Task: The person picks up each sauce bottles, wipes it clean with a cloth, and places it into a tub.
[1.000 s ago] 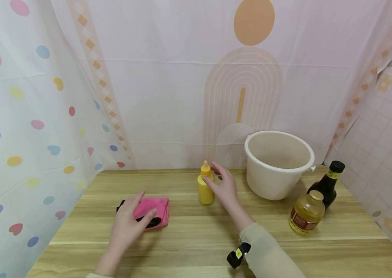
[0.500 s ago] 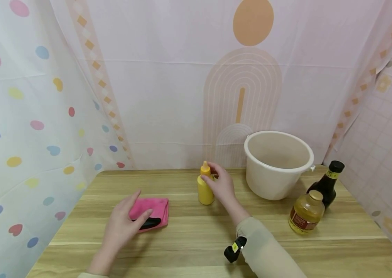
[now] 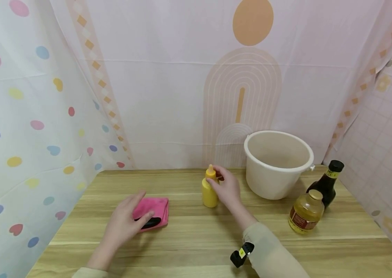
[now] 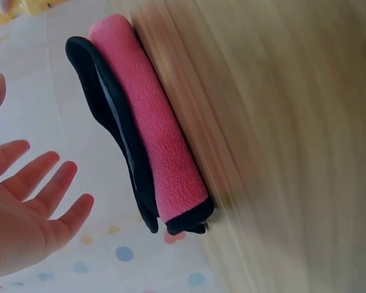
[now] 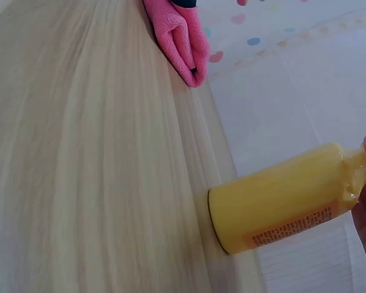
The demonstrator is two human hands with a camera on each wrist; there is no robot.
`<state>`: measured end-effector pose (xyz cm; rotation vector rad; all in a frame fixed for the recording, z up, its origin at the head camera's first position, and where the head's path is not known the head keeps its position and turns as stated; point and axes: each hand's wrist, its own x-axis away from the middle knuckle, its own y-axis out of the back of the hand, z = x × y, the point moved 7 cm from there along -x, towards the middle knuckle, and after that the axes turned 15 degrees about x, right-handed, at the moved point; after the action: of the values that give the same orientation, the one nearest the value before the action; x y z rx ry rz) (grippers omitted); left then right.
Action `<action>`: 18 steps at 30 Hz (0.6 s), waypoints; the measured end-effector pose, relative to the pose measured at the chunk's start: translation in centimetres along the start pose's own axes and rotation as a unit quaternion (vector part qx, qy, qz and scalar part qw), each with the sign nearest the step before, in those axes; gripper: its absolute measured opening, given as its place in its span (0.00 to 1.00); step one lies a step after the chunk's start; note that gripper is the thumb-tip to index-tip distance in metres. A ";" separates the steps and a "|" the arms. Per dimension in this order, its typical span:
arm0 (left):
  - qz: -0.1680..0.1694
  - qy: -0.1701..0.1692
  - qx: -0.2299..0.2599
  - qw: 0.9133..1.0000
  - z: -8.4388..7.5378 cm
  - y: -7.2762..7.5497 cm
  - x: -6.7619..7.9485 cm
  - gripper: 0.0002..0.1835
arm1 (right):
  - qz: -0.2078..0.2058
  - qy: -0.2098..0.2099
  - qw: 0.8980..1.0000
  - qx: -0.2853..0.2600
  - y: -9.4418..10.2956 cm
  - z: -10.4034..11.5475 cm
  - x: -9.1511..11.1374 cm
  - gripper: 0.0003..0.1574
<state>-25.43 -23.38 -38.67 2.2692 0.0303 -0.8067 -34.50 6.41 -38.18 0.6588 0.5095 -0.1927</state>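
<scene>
My right hand (image 3: pixel 226 187) grips a yellow squeeze bottle (image 3: pixel 210 195) by its neck, below the pointed nozzle. The bottle (image 5: pixel 274 201) is upright, its base at or just above the table; I cannot tell if they touch. Small print shows on its side in the right wrist view. My left hand (image 3: pixel 124 221) hovers beside a folded pink fleecy cloth (image 3: pixel 157 208) with a black piece (image 3: pixel 151 222) on top. In the left wrist view the left hand (image 4: pixel 30 207) has spread, bent fingers, apart from the cloth (image 4: pixel 152 128). The head view hides the cloth's left part.
A white bucket (image 3: pixel 276 181) stands at the back right of the wooden table (image 3: pixel 189 247). Right of it are a dark bottle (image 3: pixel 325 187) with a black cap and a squat bottle of yellow liquid (image 3: pixel 305 212). Patterned curtains (image 3: pixel 168 96) hang behind and beside the table.
My right hand has closed on the yellow bottle's neck and shifted it slightly right and nearer. The left hand drew a little left, then barely moved.
</scene>
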 end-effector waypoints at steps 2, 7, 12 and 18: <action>0.012 -0.003 -0.003 1.000 -0.1 -0.1 -0.1 0.35 | -0.002 0.011 1.000 -0.004 0.4 -0.1 0.4 0.22; 0.045 0.001 -0.020 0.999 0.3 -0.4 -0.1 0.33 | -0.008 0.032 0.999 -0.017 1.5 -0.1 1.3 0.22; 0.069 -0.005 -0.040 0.997 0.8 -0.7 -0.3 0.34 | -0.012 0.046 0.999 -0.025 2.6 0.2 1.9 0.22; 0.104 -0.016 -0.063 0.992 1.2 -1.1 -0.6 0.33 | -0.006 0.053 0.998 -0.034 3.6 0.8 2.6 0.22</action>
<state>-26.81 -23.24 -39.66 2.0998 -0.1628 -0.7093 -30.82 8.69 -37.06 0.6028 0.6198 -0.1516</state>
